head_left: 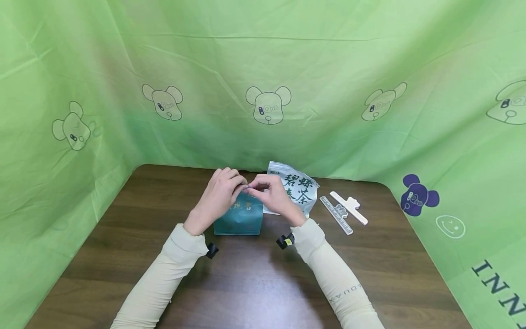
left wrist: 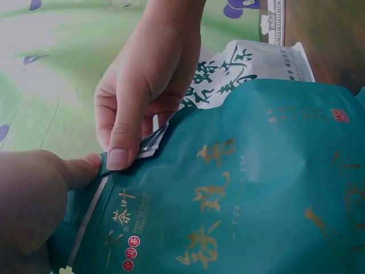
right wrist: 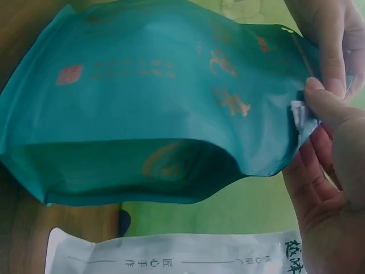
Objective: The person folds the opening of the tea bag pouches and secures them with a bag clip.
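A teal tea bag point(head_left: 238, 219) with gold lettering stands upright on the table in front of me. My left hand point(head_left: 219, 194) pinches its top edge between thumb and fingers. Close beside it, my right hand point(head_left: 274, 195) pinches the same edge near the corner, thumb on the front. In the right wrist view a silvery torn strip point(right wrist: 297, 117) shows at the bag's mouth beside the right thumb. A pale seal line point(left wrist: 88, 220) runs across the front below the top edge in the left wrist view. Fingers behind the bag are partly hidden.
Behind and right of the teal bag lies a white tea bag point(head_left: 293, 177) with dark green characters. Farther right are a clear ruler-marked bag clip point(head_left: 337, 215) and a white bag clip point(head_left: 349, 208). Green printed cloth point(head_left: 267, 146) hangs around the wooden table point(head_left: 238, 292).
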Demonstrator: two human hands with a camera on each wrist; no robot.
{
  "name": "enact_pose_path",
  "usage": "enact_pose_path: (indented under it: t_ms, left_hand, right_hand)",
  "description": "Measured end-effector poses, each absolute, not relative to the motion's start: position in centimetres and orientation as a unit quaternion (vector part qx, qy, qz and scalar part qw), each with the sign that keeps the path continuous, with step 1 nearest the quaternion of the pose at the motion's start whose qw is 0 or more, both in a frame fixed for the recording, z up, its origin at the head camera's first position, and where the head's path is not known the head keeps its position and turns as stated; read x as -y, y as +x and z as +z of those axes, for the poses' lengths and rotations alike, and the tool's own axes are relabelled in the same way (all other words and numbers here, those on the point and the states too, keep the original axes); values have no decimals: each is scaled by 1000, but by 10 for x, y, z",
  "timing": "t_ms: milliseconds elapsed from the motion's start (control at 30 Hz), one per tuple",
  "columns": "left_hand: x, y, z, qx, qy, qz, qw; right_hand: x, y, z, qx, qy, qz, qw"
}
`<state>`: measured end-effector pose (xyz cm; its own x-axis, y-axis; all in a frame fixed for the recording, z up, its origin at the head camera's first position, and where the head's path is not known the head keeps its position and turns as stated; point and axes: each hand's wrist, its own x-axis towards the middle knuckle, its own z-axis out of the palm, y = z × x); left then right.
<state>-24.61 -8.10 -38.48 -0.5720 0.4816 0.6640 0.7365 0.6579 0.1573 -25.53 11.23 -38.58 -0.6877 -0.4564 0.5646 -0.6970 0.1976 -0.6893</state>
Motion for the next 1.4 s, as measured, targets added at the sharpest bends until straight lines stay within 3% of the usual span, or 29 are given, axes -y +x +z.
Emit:
enact_pose_path:
  t_ms: [600, 1000, 1400]
  left_hand:
    - [78, -247, -386, 863, -349, -216, 293]
    - [79, -246, -385, 864, -348, -218, 291]
    - [79, -247, -387, 862, -347, -224, 295]
  right_hand:
    - [-116, -246, -387, 761, 371, 509, 153]
    - [-121, -246, -395, 769, 342, 530, 101]
    - [-113, -253, -398, 728, 402, 519, 200]
